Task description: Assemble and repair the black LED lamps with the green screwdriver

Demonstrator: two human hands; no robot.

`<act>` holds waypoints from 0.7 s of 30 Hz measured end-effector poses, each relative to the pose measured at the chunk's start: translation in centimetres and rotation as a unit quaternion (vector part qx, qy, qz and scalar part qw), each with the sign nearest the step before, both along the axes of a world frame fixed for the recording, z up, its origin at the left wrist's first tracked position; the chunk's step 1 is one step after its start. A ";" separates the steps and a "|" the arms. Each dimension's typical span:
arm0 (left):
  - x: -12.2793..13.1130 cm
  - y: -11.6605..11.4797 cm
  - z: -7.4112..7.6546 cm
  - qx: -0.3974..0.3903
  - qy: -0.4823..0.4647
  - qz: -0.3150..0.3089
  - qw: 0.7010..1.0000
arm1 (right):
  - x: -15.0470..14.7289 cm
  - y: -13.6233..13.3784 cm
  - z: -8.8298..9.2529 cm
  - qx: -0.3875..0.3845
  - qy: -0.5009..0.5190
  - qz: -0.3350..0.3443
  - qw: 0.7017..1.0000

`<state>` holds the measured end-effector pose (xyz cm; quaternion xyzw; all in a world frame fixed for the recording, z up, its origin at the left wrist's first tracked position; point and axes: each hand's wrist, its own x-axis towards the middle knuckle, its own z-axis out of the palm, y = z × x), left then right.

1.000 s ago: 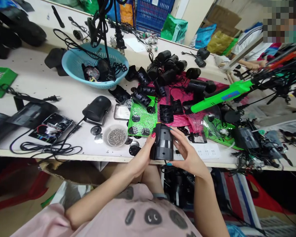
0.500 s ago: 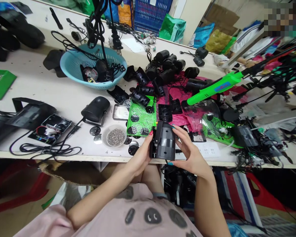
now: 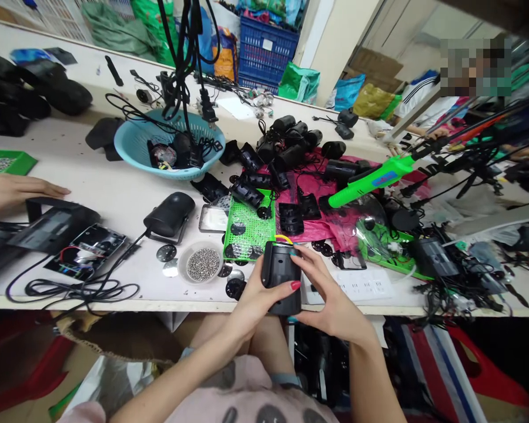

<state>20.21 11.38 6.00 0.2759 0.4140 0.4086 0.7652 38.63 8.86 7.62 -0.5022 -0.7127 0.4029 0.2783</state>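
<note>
Both hands hold a black cylindrical plastic housing at the table's front edge. My left hand grips its left side, thumb laid across the front. The fingers and thumb of my right hand clasp its right side at top and bottom. A yellow wire shows at the housing's far end. Just beyond lies a green perforated tray with black discs and clear film. To its left stands a bowl of small metal screws. A green electric screwdriver hangs at the right.
Another person's hand rests at the far left, near a black housing with exposed electronics. A blue basket holds parts and cables. Black housings are heaped on pink plastic. A white power strip lies right of my hands.
My left thumb has come across the front of the housing, and a yellow wire now shows. The other person's hand has entered at the left. The view has shifted slightly.
</note>
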 end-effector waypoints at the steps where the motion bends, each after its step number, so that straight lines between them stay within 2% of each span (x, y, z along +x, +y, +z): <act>1: 0.1 0.0 0.1 -0.001 0.000 0.007 1.000 | -0.2 -0.1 0.1 0.018 -0.014 0.000 1.000; 6: 0.0 -0.3 -0.1 0.003 -0.021 0.007 1.000 | -0.7 -0.7 0.7 0.078 -0.037 0.002 0.996; 16: -0.4 -0.6 -0.5 -0.009 -0.017 -0.023 1.000 | -0.3 -0.5 1.3 0.053 -0.048 -0.001 0.997; 21: -0.6 -0.6 -0.5 0.007 -0.015 -0.026 1.000 | -0.4 -0.7 1.4 0.081 -0.036 0.008 0.996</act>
